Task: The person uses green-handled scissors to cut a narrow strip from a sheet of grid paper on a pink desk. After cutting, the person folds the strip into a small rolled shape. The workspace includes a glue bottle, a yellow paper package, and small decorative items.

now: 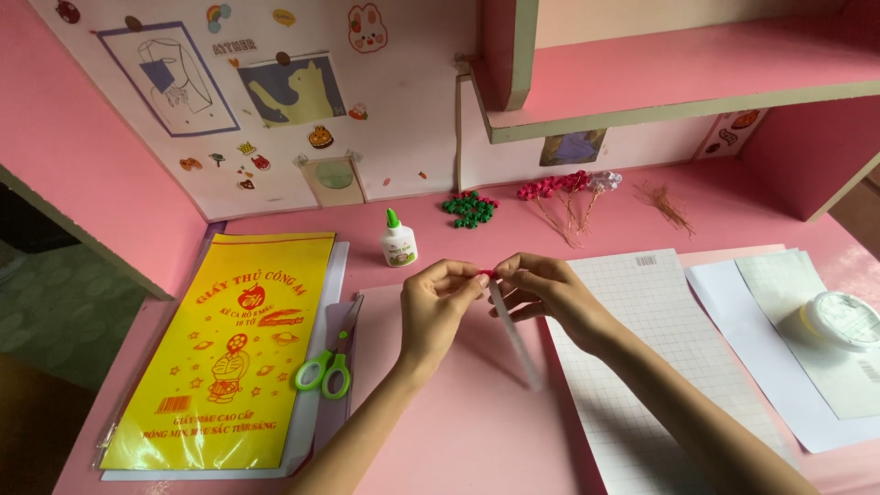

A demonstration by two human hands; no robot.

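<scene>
Now, at nine o'clock, a yellow paper pack (225,353) and green-handled scissors (326,371) are lying beside the left hand (435,307), whose fingertips are pinching a tiny red paper piece (487,273). The right hand (541,289), meeting it at centre, is gripping a pale thin stick (515,339) trailing toward five o'clock. That red bit looks light, soft and easily crushed, best held by its edges; motion blur is hiding its shape.

paper pack (225,357) — glossy plastic wrap | desk (477,431) — smooth matt pink | grid sheet (655,348) — matt paper
</scene>
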